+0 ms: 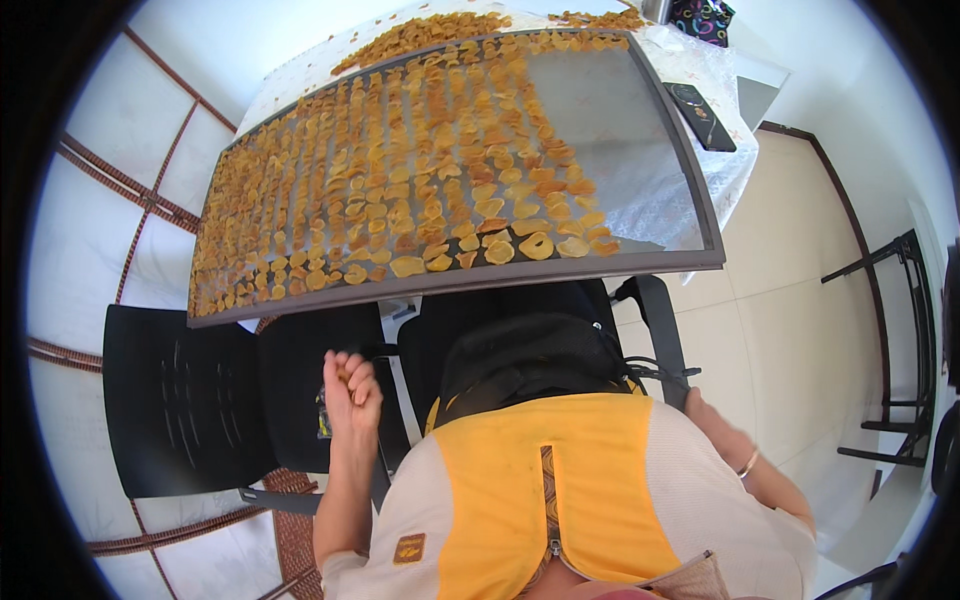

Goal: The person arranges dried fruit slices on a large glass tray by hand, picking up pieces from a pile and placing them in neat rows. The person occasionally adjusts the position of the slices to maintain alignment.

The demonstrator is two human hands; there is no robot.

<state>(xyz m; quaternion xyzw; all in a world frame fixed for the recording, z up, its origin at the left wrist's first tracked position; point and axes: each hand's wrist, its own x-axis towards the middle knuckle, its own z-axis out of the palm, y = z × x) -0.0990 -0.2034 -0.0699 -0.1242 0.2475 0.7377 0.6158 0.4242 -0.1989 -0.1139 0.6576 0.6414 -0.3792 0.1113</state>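
Observation:
My left hand [352,394] is raised at the left, palm up, its fingers curled around a small brownish piece that looks like a dried slice. My right hand [709,420] rests low at the right, by the chair's black armrest [662,330]; its fingers are partly hidden, and whether it holds anything does not show. Before me a large framed mesh screen [615,135] lies on the table, covered in rows of dried orange-brown slices [420,150] except over its right part.
Loose slices are heaped [435,34] behind the screen on the patterned tablecloth [739,150]. A black smartphone [701,116] lies right of the frame. A patterned black bag [703,21] stands behind. A black backpack [532,360] is on the chair before me; another black chair [184,397] stands left.

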